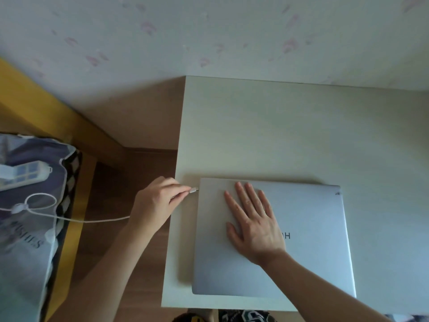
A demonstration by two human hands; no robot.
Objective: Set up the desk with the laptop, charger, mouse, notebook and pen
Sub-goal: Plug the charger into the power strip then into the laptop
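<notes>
A closed silver laptop (pixel 311 247) lies flat on the white desk (pixel 278 135), near its front left corner. My right hand (pixel 251 223) rests flat on the lid with fingers spread. My left hand (pixel 157 201) pinches the white plug of the charger cable (pixel 193 189), its tip just short of the laptop's left edge. The white cable (pixel 97 220) runs left from my hand to a loop and a white power strip (pixel 23 174) on the bed. No mouse, notebook or pen is in view.
A bed with a patterned cover (pixel 27 228) and a yellow frame (pixel 69 240) stands at the left. Brown wooden floor (pixel 130 177) shows between bed and desk. A floral-papered wall (pixel 209 38) backs the desk.
</notes>
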